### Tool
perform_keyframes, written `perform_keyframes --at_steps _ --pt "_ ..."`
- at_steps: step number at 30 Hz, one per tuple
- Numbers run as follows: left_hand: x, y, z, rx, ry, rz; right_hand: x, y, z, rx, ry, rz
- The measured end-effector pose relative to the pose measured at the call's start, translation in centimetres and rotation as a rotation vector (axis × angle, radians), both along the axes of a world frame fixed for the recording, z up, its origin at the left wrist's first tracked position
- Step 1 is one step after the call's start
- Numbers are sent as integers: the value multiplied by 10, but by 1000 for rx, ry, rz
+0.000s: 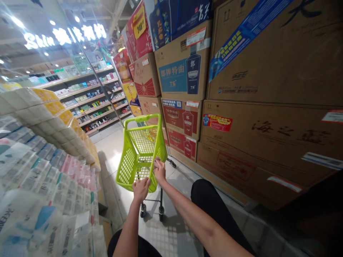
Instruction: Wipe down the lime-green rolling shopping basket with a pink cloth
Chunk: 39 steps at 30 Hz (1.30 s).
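A lime-green plastic shopping cart [128,167] with lattice walls stands in front of me on dark legs with black wheels. Nothing shows inside its basket. My left hand [141,189] is closed on the near rim of the basket, fingers curled over the edge. Further right, my right hand [160,171] grips the right side rim, partway along. The cart's handle [142,117] points away from me, at the far end, untouched by either hand.
Stacked cardboard cartons [184,67] line the right side closely. On the left, packs of tissues [53,178] are piled up. Shelves of small boxed goods [99,96] stand at the back, beyond a thin slanted pole [93,67]. Light tiled floor [107,142] runs between.
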<state>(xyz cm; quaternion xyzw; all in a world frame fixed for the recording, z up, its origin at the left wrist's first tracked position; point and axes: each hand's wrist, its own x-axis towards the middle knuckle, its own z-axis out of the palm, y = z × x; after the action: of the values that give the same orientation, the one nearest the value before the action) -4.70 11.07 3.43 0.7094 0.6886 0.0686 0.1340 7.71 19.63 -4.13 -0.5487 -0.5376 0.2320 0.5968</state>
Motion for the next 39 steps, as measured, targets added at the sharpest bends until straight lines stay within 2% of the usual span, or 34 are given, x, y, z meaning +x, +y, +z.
perform_keyframes --at_steps 3,7,9,11,13,15,17,20,24,26,28,31,33,35,39 --pt "18 -1 0 36 47 -2 -3 -32 -10 -6 22 -33" --pt "46 -4 -2 87 91 -1 -1 -80 -44 -53 49 -82" --pt "50 -6 -2 94 101 -27 5 -91 -51 -87 46 -100" --pt "41 -9 2 87 114 -87 12 -89 -41 -100 48 -107" --pt "22 -12 7 78 144 -153 19 -78 -19 -71 68 -97" --pt "2 -15 12 65 195 -176 22 -70 4 4 56 -53" --pt "-11 -20 14 60 243 -166 22 -71 17 92 -35 12" --pt "-13 -25 10 81 286 -133 19 -93 13 152 -211 85" --pt "6 -27 -1 113 292 -112 26 -117 5 250 -412 252" --pt "14 -27 -4 112 281 -129 36 -107 17 265 -468 291" --pt "16 -27 -4 104 263 -164 49 -82 39 215 -482 296" --pt "9 -30 3 95 240 -210 66 -41 74 115 -516 312" --pt "-3 -32 8 98 243 -187 66 -31 86 71 -537 293" --pt "-13 -35 11 100 253 -133 54 -43 83 47 -543 258" --pt "-16 -41 8 114 261 -38 26 -101 51 -12 -567 179"
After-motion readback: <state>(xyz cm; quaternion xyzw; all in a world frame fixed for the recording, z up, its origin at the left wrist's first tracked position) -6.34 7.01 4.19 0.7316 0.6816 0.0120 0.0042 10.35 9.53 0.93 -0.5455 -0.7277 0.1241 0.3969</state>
